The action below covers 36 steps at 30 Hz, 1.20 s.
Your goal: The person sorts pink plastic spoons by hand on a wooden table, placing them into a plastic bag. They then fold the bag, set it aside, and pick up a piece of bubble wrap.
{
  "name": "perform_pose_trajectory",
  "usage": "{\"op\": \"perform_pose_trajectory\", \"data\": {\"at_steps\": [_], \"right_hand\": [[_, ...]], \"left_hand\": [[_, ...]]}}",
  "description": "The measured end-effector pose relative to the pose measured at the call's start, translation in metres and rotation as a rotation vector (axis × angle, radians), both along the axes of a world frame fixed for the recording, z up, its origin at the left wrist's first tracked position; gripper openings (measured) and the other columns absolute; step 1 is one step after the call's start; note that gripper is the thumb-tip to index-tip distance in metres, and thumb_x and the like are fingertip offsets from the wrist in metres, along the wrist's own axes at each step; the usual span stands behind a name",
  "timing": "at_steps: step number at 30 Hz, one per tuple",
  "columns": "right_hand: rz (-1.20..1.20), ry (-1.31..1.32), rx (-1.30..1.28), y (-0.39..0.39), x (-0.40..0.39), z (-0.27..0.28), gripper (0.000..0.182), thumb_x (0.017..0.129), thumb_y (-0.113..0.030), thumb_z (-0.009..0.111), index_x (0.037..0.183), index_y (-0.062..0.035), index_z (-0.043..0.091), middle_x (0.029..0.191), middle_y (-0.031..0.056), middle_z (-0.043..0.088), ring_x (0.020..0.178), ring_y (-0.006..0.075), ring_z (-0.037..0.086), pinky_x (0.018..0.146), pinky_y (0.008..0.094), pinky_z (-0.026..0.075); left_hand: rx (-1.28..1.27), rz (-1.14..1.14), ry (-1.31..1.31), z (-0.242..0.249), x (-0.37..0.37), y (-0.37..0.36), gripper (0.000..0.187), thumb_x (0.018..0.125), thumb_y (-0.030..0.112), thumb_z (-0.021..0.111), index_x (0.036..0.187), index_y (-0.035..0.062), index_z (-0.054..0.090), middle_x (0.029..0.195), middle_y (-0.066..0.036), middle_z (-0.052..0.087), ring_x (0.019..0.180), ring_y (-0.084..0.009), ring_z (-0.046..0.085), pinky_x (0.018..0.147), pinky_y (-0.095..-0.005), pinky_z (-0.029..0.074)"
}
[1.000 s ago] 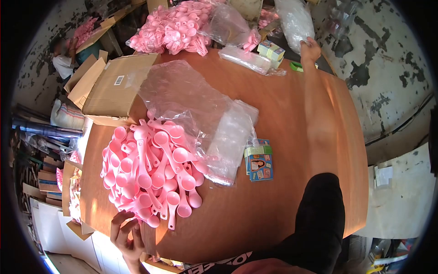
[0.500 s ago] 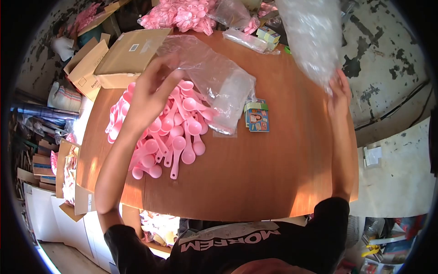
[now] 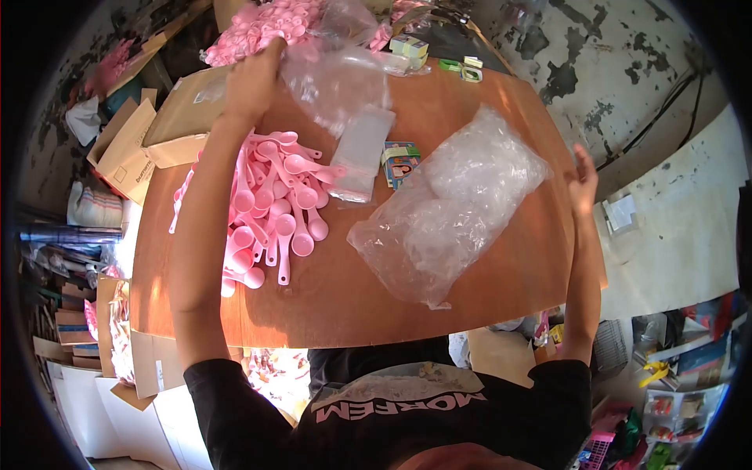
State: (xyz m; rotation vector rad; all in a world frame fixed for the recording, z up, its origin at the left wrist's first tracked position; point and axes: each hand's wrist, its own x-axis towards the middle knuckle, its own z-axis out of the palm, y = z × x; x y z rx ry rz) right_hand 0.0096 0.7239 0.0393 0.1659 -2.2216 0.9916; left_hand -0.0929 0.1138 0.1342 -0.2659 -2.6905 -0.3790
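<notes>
My left hand [image 3: 254,82] reaches over the cardboard box, its fingers closed at the edge of a crumpled clear plastic bag [image 3: 337,86]. Nearer me lies a pile of pink measuring spoons [image 3: 270,196], partly hidden by my left forearm. A stack of flat clear plastic sleeves [image 3: 362,153] rests beside the spoons, touching a few handles. Next to it is a banded bundle of printed cards [image 3: 401,163]. A large, puffy clear plastic bag [image 3: 470,207] with clear contents lies across the table's right half. My right hand [image 3: 582,180] is off that bag, empty, at the right edge.
An open cardboard box [image 3: 184,117] stands at the table's [image 3: 329,313] left edge. Further back lie more pink spoons [image 3: 266,27], a small block of cards [image 3: 409,47] and green-rimmed items [image 3: 462,69]. A peeling wall [image 3: 611,70] borders the right.
The large puffy bag has come down onto the table, and my right hand has let go of it. My left hand has moved away from me with the crumpled bag, uncovering the clear sleeves.
</notes>
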Motion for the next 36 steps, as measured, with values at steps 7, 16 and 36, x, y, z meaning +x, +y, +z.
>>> {"op": "perform_pose_trajectory", "data": {"at_steps": [7, 16, 36], "right_hand": [[0.538, 0.469, 0.26, -0.256, 0.034, 0.161, 0.057, 0.08, -0.003, 0.07, 0.133, -0.0037, 0.051, 0.138, 0.0131, 0.052, 0.125, 0.0252, 0.051, 0.097, 0.0369, 0.047], [0.656, 0.262, 0.303, -0.288, -0.006, 0.192, 0.045, 0.068, 0.008, 0.063, 0.113, 0.0029, 0.064, 0.106, 0.0161, 0.069, 0.099, 0.0271, 0.066, 0.087, 0.0344, 0.051], [0.648, 0.214, 0.322, -0.268, 0.024, 0.136, 0.072, 0.069, -0.021, 0.083, 0.133, -0.0048, 0.053, 0.139, 0.0131, 0.046, 0.117, 0.0319, 0.055, 0.097, 0.0432, 0.048]], "left_hand": [[-0.267, -0.043, 0.639, 0.077, 0.084, 0.098, 0.014, 0.086, 0.005, 0.053, 0.1, 0.0039, 0.049, 0.081, -0.019, 0.064, 0.074, -0.0351, 0.065, 0.062, -0.0424, 0.052], [0.19, -0.569, 0.5, 0.064, 0.096, 0.082, 0.044, 0.083, 0.012, 0.067, 0.125, 0.0071, 0.054, 0.11, -0.017, 0.067, 0.105, -0.0301, 0.065, 0.088, -0.0375, 0.05], [1.087, -1.011, -0.611, 0.021, 0.104, 0.094, 0.041, 0.089, 0.008, 0.06, 0.127, -0.0045, 0.05, 0.12, -0.012, 0.061, 0.11, -0.0179, 0.06, 0.098, -0.0329, 0.046]]}}
